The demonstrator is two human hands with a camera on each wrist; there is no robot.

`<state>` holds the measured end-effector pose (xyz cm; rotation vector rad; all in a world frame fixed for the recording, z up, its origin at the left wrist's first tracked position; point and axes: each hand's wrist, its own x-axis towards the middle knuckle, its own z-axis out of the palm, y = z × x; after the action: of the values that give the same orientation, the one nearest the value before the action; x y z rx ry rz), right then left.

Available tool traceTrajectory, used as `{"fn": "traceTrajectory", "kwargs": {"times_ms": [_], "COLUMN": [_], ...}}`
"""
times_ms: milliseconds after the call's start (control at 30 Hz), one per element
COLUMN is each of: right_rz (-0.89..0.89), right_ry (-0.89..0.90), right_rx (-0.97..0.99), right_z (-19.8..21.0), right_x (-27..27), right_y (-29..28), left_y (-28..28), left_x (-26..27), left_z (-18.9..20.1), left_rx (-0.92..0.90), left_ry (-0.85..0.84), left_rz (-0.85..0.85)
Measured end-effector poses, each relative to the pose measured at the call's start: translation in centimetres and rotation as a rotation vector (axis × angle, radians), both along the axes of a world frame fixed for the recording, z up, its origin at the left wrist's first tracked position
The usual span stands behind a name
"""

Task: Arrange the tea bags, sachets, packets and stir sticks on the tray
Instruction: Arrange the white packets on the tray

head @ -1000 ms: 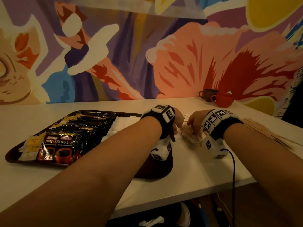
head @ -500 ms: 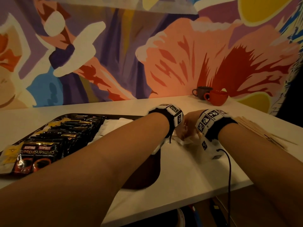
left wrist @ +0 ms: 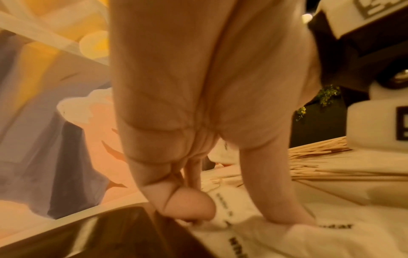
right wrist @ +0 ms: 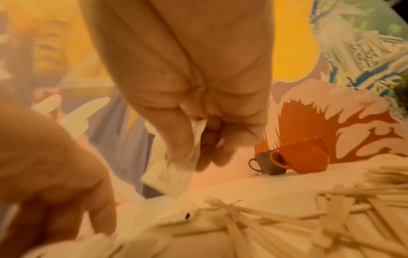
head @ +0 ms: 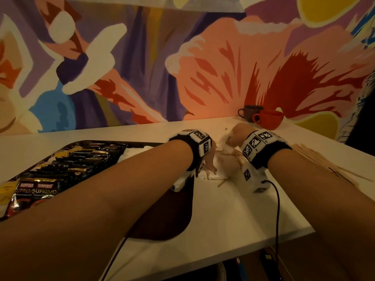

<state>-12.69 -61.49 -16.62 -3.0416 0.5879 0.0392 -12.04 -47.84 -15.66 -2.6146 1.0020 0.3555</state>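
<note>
A dark brown tray (head: pixel 162 220) at the left holds rows of black coffee packets (head: pixel 81 161), yellow tea bags (head: pixel 6 191) and white sachets (head: pixel 138 153). Just right of the tray, loose white sachets (left wrist: pixel 253 240) lie on the white table. My left hand (head: pixel 209 167) points down onto them, thumb and fingers (left wrist: pixel 287 213) pinching the sachets. My right hand (head: pixel 233 136) is raised above the table and pinches one white sachet (right wrist: pixel 170 176) between thumb and fingers. A heap of wooden stir sticks (head: pixel 324 163) lies to the right, with a few strays (right wrist: pixel 243 214) under the right hand.
A red cup (head: pixel 267 118) and a grey cup (head: pixel 249 112) stand at the back against the painted wall. A black cable (head: pixel 277 209) runs from my right wrist over the table's front edge (head: pixel 223 252).
The right hand has risen from the sachet pile and moved back, holding a sachet. The left hand stays down on the sachets beside the tray. My view has tilted a little.
</note>
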Motion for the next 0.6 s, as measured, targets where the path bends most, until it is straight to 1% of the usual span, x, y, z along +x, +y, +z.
{"fn": "traceTrajectory", "kwargs": {"times_ms": [67, 133, 200, 267, 367, 433, 467, 533, 600], "right_rz": [-0.012, 0.012, 0.048, 0.037, 0.078, 0.053, 0.064, 0.102, 0.066], "right_ry": [-0.088, -0.096, -0.07, -0.071, -0.083, -0.11, -0.098, -0.018, 0.028], "right_rx": [0.014, 0.007, -0.043, -0.007, -0.065, 0.019, 0.028, -0.016, 0.067], "right_z": [0.6, 0.7, 0.8, 1.0, 1.0, 0.3, 0.0, -0.4, -0.3], "right_x": [0.6, 1.6, 1.9, 1.9, 2.8, 3.6, 4.0, 4.8, 5.2], "right_y": [-0.4, -0.8, -0.1, 0.7, 0.7, 0.2, 0.1, -0.6, -0.8], "left_y": [0.2, 0.4, 0.5, 0.6, 0.5, 0.3, 0.1, -0.3, -0.5], "left_x": [0.1, 0.1, 0.3, 0.6, 0.9, 0.8, 0.8, 1.0, 1.2], "left_z": [-0.3, -0.5, -0.9, -1.1, -1.4, -1.2, -1.1, -0.9, -0.8], "left_rx": [-0.052, -0.113, -0.154, -0.17, -0.185, -0.17, -0.156, -0.132, -0.107], "left_ry": [0.015, 0.02, 0.054, 0.108, 0.173, 0.215, 0.24, 0.266, 0.247], "left_rz": [-0.009, -0.009, 0.007, 0.015, 0.023, -0.016, -0.035, -0.063, -0.082]}}
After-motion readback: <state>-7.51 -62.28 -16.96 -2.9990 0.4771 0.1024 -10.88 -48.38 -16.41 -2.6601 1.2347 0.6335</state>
